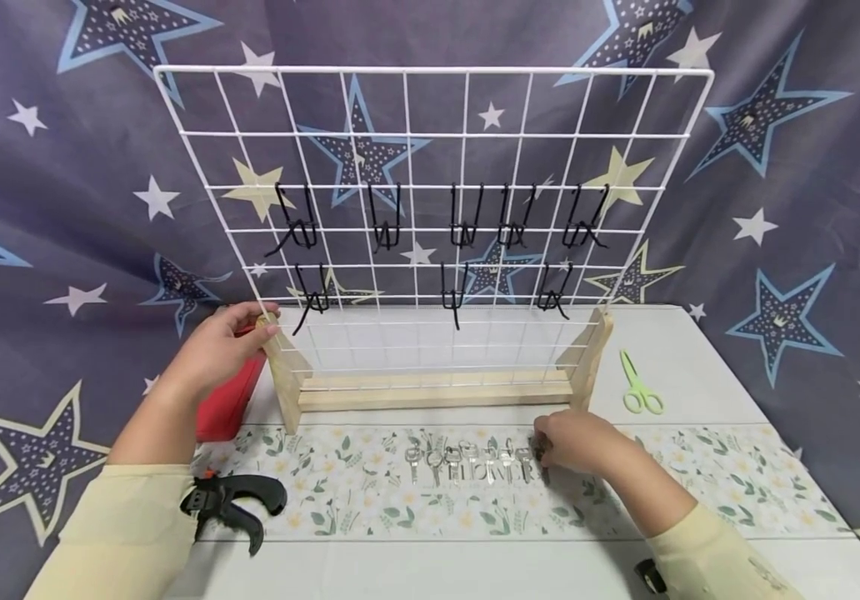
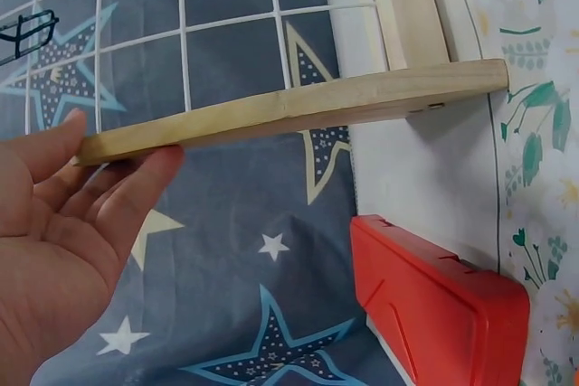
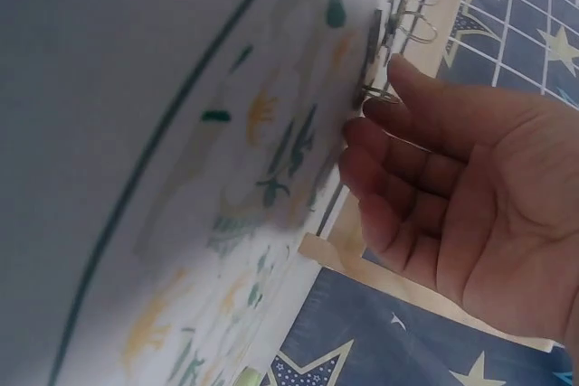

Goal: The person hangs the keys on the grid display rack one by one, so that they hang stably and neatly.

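A white wire grid rack [image 1: 436, 133] stands on wooden side supports, with several black hooks [image 1: 463, 225] hung on it. My left hand [image 1: 216, 346] holds the top of the left wooden support [image 2: 298, 106], thumb on one side and fingers on the other. On the floral strip of the table lies a row of several silver keys [image 1: 453, 462], with rings at their tops. At the right end of this row my right hand [image 1: 576, 443] reaches down. In the right wrist view its thumb and forefinger pinch the ring of a key [image 3: 375, 95], close over the table.
A red case [image 1: 223, 404] stands behind my left forearm, and a black clamp [image 1: 231, 504] lies nearer. Green scissors [image 1: 636, 385] lie to the right of the rack. A star-patterned cloth [image 1: 797, 275] hangs behind the table.
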A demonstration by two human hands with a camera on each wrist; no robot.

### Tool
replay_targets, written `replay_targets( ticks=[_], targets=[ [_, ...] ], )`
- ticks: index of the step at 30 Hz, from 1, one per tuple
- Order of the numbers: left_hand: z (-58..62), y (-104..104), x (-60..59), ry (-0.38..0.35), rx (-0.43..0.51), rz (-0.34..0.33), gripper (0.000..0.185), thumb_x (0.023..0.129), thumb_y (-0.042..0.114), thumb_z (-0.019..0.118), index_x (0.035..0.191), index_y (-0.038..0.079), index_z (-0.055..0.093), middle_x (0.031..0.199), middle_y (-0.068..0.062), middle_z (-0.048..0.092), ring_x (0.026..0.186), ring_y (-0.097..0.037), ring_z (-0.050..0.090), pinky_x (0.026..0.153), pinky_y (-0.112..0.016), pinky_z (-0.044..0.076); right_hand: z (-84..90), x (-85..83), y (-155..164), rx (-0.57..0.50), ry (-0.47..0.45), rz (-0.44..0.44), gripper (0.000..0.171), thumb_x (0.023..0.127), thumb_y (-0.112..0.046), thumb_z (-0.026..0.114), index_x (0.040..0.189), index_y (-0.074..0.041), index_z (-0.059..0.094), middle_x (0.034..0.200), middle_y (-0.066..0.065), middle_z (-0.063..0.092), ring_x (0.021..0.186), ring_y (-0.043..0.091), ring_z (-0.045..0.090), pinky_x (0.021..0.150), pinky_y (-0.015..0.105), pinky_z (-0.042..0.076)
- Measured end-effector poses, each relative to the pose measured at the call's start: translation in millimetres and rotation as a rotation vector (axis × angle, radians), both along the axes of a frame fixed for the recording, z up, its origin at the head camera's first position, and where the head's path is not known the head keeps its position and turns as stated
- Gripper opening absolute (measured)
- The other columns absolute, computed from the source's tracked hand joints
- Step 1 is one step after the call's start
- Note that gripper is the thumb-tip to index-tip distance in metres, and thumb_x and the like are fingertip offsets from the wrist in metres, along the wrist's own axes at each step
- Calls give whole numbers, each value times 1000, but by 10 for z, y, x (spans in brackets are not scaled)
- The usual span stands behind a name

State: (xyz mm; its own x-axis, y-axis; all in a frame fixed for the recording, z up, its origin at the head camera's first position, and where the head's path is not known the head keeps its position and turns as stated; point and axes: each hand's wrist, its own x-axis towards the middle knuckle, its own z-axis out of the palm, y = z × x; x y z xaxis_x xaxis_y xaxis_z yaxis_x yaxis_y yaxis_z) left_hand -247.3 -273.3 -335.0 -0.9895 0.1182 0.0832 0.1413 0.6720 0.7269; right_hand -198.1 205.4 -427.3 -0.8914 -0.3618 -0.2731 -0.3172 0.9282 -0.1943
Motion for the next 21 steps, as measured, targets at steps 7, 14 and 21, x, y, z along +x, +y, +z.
replay_targets(
  ticks=[7, 14, 21],
  targets=[
    [-16, 45, 14, -10, 54, 2, 43, 103, 30, 52, 139, 6, 49, 132, -21, 50, 112, -28, 57, 86, -32, 57, -78, -16, -22, 19, 34, -13, 15, 88, -22, 72, 79, -18, 61, 71, -6, 56, 64, 13, 50, 60, 32, 44],
    [-21, 47, 1, -27, 87, -3, 43, 103, 29, 53, 138, 5, 48, 133, -21, 54, 107, -18, 59, 86, -31, 57, 1, 15, 51, -23, 50, -9, 18, 92, -17, 67, 77, -17, 58, 69, -5, 53, 61, 14, 48, 57, 31, 41],
    [-41, 37, -18, -29, 101, -6, 43, 103, 25, 53, 139, 4, 47, 135, -22, 54, 110, -22, 59, 84, -27, 57, 219, 83, 177, -129, 111, 42, 15, 93, -13, 67, 80, -19, 61, 71, -10, 57, 61, 9, 48, 58, 29, 42]
  ],
)
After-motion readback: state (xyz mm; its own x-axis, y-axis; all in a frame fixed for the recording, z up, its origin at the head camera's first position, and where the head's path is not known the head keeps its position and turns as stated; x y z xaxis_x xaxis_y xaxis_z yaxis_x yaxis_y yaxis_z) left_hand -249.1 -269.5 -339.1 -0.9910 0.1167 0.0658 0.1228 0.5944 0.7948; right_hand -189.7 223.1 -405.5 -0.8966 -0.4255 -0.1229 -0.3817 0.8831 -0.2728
